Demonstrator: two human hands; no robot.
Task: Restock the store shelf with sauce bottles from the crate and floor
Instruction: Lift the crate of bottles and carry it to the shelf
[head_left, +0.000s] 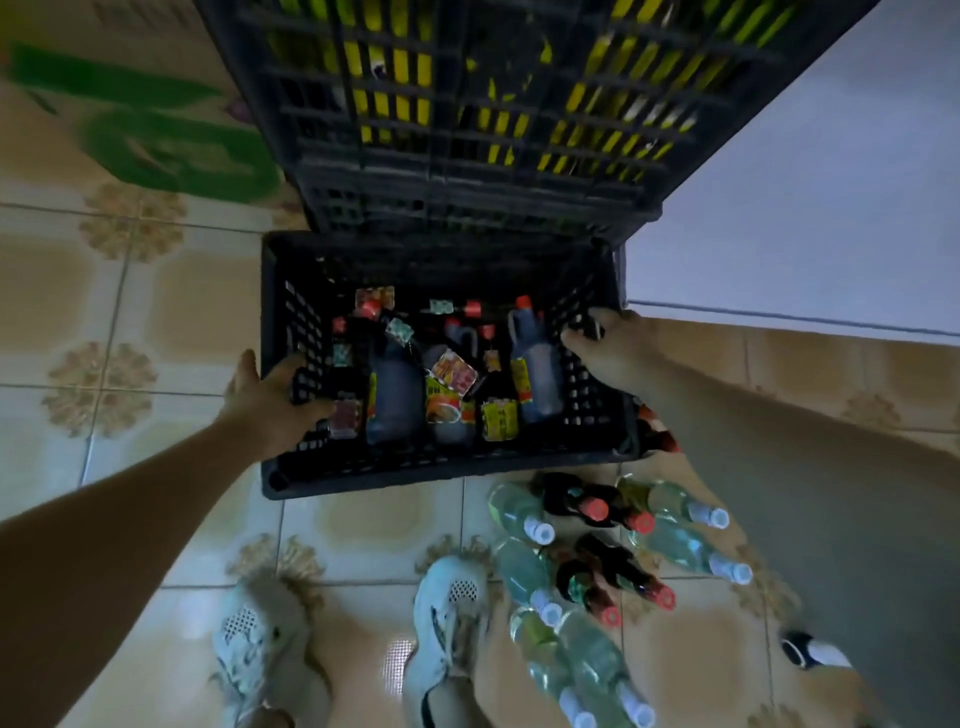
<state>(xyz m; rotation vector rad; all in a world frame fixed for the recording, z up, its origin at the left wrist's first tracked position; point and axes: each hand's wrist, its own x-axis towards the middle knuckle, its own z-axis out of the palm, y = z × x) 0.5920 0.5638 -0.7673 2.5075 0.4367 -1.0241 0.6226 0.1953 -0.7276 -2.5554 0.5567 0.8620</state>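
A black plastic crate (363, 475) sits on the tiled floor in front of me, holding several dark sauce bottles (395, 395) with red caps and yellow labels. My left hand (270, 389) grips the crate's left wall, fingers curled through the lattice. My right hand (608, 343) grips the right wall the same way. More bottles stand on the floor at the lower right: clear ones with white caps (519, 512) and dark ones with red caps (576, 501).
A taller dark crate (467, 156) with yellow items inside stands directly behind the low one. A pale wall (831, 182) runs on the right. A green-printed box (171, 150) lies at the upper left. My two shoes (447, 613) stand just below the crate.
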